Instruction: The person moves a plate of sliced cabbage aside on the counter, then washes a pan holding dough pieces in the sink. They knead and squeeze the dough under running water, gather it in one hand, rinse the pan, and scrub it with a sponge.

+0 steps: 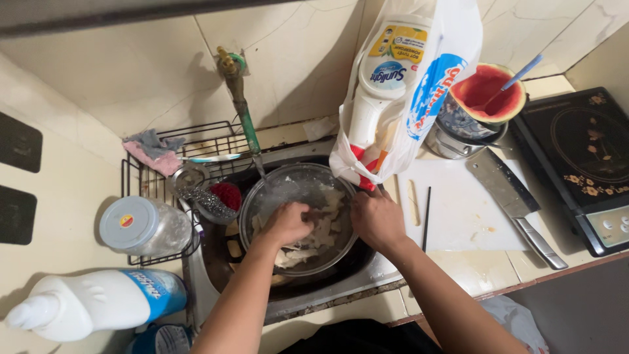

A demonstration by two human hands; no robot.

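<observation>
Head view: a metal bowl of pale pieces is set in the sink. The left hand is clenched in the pieces; the bowl's rim is grasped by the right hand.

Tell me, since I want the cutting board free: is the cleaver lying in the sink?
No, the cleaver lies on the white cutting board right of the sink, away from both hands.
</observation>
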